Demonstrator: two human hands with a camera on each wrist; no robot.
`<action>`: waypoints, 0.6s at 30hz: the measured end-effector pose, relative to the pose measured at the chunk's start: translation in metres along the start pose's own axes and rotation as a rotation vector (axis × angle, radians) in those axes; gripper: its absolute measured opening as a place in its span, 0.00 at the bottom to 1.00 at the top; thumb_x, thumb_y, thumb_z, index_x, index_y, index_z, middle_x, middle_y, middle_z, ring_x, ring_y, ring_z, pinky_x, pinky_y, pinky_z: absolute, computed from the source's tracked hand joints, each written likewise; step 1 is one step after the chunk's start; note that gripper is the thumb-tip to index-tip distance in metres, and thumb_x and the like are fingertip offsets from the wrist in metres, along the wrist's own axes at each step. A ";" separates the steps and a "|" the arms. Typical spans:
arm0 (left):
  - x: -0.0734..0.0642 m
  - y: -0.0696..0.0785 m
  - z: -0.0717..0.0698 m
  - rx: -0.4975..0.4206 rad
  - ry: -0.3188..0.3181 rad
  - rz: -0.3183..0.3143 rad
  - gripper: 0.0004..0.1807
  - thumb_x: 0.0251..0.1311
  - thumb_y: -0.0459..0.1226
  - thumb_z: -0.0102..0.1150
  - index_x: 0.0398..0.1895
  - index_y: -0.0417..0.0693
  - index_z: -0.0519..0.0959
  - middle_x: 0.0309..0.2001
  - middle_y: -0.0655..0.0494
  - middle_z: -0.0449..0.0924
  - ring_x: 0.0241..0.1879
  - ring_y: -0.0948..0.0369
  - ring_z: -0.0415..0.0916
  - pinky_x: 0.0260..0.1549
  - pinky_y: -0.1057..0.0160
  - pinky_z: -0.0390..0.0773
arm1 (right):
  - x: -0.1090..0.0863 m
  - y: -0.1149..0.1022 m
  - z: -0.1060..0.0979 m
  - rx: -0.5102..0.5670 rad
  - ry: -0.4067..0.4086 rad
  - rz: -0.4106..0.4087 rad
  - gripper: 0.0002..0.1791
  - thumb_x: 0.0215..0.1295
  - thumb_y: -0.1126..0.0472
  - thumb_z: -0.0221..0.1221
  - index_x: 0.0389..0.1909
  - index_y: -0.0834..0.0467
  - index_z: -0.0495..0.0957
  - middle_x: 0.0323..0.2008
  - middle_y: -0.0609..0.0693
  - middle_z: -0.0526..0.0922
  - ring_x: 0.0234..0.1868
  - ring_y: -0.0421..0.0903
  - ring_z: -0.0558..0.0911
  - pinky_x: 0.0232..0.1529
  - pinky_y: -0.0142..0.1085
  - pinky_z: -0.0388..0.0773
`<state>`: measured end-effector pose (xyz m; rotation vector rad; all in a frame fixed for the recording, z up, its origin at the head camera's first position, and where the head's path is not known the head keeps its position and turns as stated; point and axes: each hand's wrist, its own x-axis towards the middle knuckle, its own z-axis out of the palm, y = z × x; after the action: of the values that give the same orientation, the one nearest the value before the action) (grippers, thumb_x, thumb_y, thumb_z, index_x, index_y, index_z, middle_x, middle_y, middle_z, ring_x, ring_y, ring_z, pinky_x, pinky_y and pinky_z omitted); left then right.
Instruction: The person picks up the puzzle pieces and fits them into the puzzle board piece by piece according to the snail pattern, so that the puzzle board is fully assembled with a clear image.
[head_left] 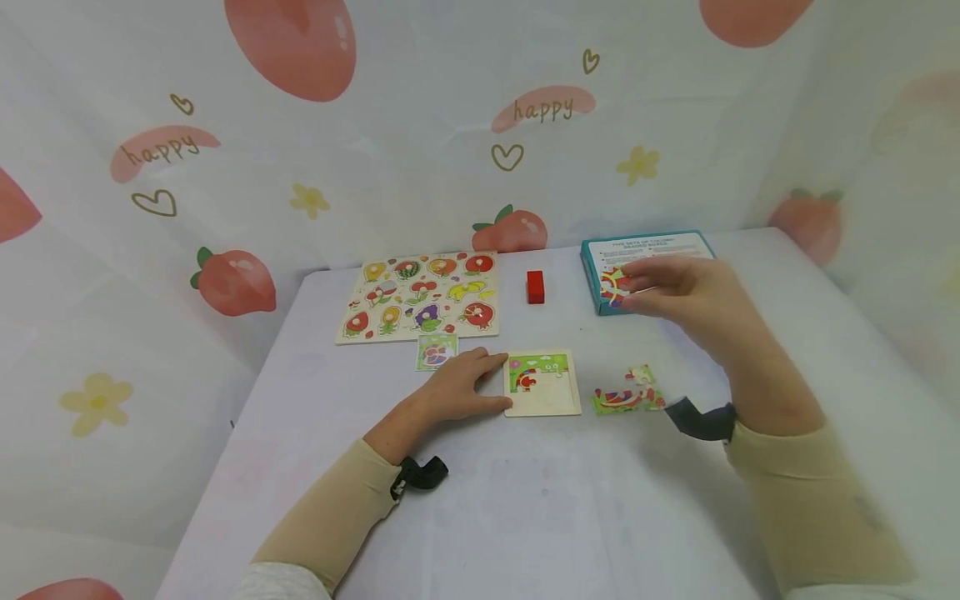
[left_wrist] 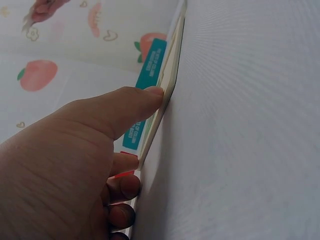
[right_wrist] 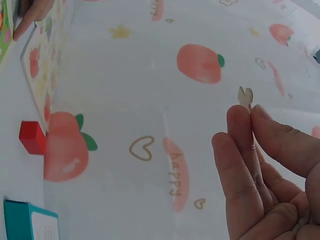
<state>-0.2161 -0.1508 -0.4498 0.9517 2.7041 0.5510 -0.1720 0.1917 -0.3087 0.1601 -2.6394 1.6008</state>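
Note:
A small wooden tray puzzle (head_left: 543,395) lies on the table, its upper and left part filled with picture pieces and the rest bare wood. My left hand (head_left: 461,385) rests at its left side, thumb near the lower corner and index finger near the upper one. In the left wrist view the thumb (left_wrist: 150,95) touches the tray's edge. My right hand (head_left: 686,292) is raised and pinches a colourful puzzle piece (head_left: 613,285) between thumb and fingertips. Seen from the right wrist, the piece (right_wrist: 245,96) shows pale wood. Loose puzzle pieces (head_left: 626,398) lie right of the tray.
Behind the left hand are a fruit peg board (head_left: 420,298) and a small picture card (head_left: 435,352). A red block (head_left: 535,287) stands farther back. The teal-edged box (head_left: 652,247) lies behind the right hand. A printed curtain (head_left: 420,125) hangs along the back.

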 end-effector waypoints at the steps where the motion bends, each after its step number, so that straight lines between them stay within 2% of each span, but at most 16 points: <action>1: 0.000 0.000 0.000 0.001 0.000 0.000 0.43 0.62 0.58 0.67 0.76 0.51 0.68 0.40 0.60 0.68 0.39 0.61 0.66 0.38 0.61 0.68 | 0.001 -0.001 0.003 0.006 -0.015 0.007 0.27 0.62 0.50 0.73 0.58 0.58 0.83 0.40 0.46 0.89 0.45 0.38 0.84 0.46 0.25 0.75; 5: 0.000 0.000 0.000 0.007 0.003 0.000 0.43 0.62 0.58 0.67 0.76 0.51 0.68 0.39 0.59 0.67 0.38 0.62 0.66 0.37 0.61 0.67 | 0.004 0.000 0.013 0.024 -0.089 0.020 0.26 0.63 0.51 0.72 0.59 0.59 0.82 0.44 0.51 0.87 0.46 0.40 0.85 0.48 0.26 0.76; 10: -0.001 0.000 0.000 0.005 0.009 0.007 0.43 0.62 0.58 0.67 0.76 0.51 0.69 0.38 0.59 0.67 0.38 0.61 0.65 0.36 0.61 0.67 | 0.009 0.004 0.026 0.039 -0.170 0.000 0.25 0.65 0.56 0.71 0.60 0.60 0.80 0.47 0.54 0.86 0.45 0.43 0.85 0.49 0.27 0.77; 18: -0.001 0.001 -0.001 -0.013 0.006 0.005 0.42 0.62 0.57 0.67 0.76 0.51 0.69 0.42 0.60 0.70 0.41 0.61 0.67 0.39 0.61 0.70 | 0.014 0.012 0.043 0.010 -0.220 0.008 0.21 0.65 0.59 0.71 0.57 0.59 0.83 0.49 0.55 0.85 0.47 0.50 0.83 0.46 0.31 0.80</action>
<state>-0.2148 -0.1507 -0.4486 0.9553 2.7007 0.5730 -0.1872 0.1585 -0.3377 0.3458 -2.7945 1.6900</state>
